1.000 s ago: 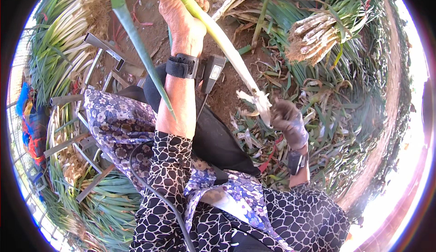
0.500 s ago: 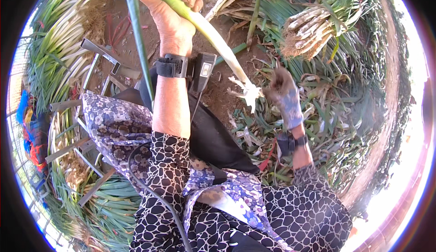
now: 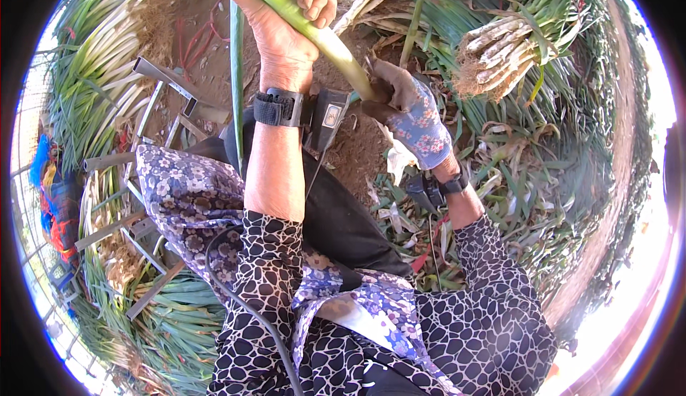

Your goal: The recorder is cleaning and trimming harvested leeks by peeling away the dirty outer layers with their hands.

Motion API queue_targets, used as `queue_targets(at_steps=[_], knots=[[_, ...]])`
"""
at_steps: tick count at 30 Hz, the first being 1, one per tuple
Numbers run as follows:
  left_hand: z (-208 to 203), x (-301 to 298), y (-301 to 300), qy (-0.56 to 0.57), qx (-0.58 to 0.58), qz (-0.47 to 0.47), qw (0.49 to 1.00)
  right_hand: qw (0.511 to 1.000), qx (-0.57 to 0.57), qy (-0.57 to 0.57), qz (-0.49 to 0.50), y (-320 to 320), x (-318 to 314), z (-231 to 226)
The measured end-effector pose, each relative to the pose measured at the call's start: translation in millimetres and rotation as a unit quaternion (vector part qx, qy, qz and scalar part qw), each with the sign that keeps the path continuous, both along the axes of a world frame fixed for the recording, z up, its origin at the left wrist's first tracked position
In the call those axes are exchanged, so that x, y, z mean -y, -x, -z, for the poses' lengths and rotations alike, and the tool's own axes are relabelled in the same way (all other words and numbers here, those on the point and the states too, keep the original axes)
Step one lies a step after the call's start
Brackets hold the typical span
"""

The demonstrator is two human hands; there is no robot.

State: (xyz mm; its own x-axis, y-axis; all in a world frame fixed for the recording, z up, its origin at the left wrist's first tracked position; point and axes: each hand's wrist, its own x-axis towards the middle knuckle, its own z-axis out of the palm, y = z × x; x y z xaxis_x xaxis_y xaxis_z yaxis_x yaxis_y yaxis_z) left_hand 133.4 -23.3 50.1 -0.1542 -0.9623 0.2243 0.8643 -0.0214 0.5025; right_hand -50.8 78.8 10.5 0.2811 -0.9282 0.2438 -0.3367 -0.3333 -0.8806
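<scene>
Green onion stalk (image 3: 334, 49): one, thick, held aslant in the air between two hands, green end up and left, pale end down and right.
Left hand (image 3: 282, 35): bare; I see it closed about the green upper part, fingers curled over.
Right hand (image 3: 411, 103): in a flowered glove with darkened fingers; I read it as clamped around the pale lower part.
White peel (image 3: 400, 159): hanging just below that glove.
Wrist strap (image 3: 279, 107): black, one on each wrist.
Patterned sleeves (image 3: 271, 253): black with pale lines.
Flowered apron (image 3: 189, 182): purple, over the lap.
Cable (image 3: 261, 317): grey, running along the left sleeve.
Black-clad leg (image 3: 350, 217): under the arms.
Metal frame (image 3: 164, 76): to my left, bars at angles.
Leaf trimmings (image 3: 514, 189): strewn over the ground at right.
Bundle of stalks (image 3: 496, 53): roots showing, beyond the right hand and apart from it.
Row of onions (image 3: 107, 67): upper left, roots facing the bare soil.
Wire mesh (image 3: 28, 239): my far left edge.
</scene>
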Motion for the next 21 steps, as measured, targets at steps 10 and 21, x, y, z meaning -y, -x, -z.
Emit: queue_targets(at_steps=[10,21], knots=[[-11,-9,9,-0.054,0.117,-0.141,0.982,0.887,0.23,-0.4,0.014,58,-76,-16],[-13,-3,9,-0.054,0.12,-0.185,0.974,0.868,-0.365,-0.334,-0.041,143,-209,101]])
